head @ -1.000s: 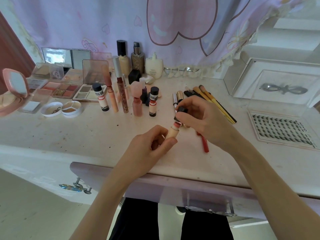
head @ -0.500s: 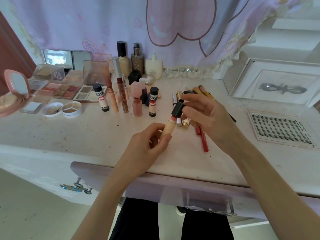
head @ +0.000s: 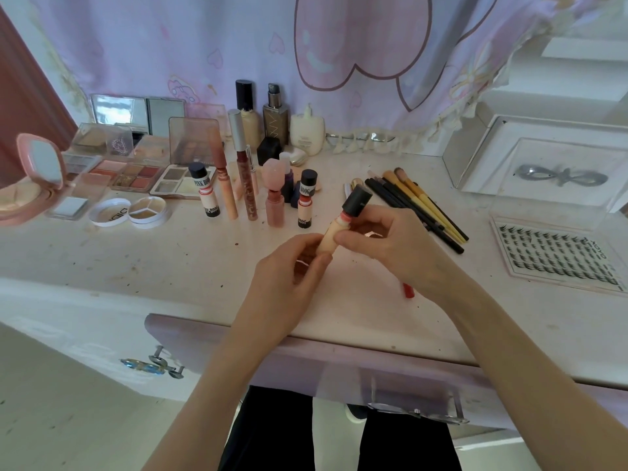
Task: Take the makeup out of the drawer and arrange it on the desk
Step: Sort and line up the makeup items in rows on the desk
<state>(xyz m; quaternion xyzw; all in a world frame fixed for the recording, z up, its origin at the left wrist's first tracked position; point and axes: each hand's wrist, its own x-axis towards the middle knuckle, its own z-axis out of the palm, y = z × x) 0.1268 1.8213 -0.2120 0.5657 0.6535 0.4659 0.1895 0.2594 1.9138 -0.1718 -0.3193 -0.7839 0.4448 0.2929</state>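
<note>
1. Peach-coloured plastic, the small tube (head: 331, 234) with a black cap (head: 356, 199) now sits higher and tilts further up to the right than a second ago, and the cap stands clear of the right hand (head: 394, 246), which earlier covered it.
2. That right hand has slid down from the cap to the tube's neck, where its thumb and fingers (head: 370, 220) now pinch just below the red collar.
3. The left hand (head: 292, 277) keeps its grip on the tube's lower end, fingers curled round it, thumb on the near side.
4. My reading: the cap has just been seated or checked, so this piece looks ready to stand with the others.
5. The tube is held above the tabletop (head: 170, 260), not touching it, in front of the row of matching black-capped tubes (head: 307, 198).
6. Both forearms reach in over the shut drawer front (head: 339, 365), wrists angled towards each other.
</note>
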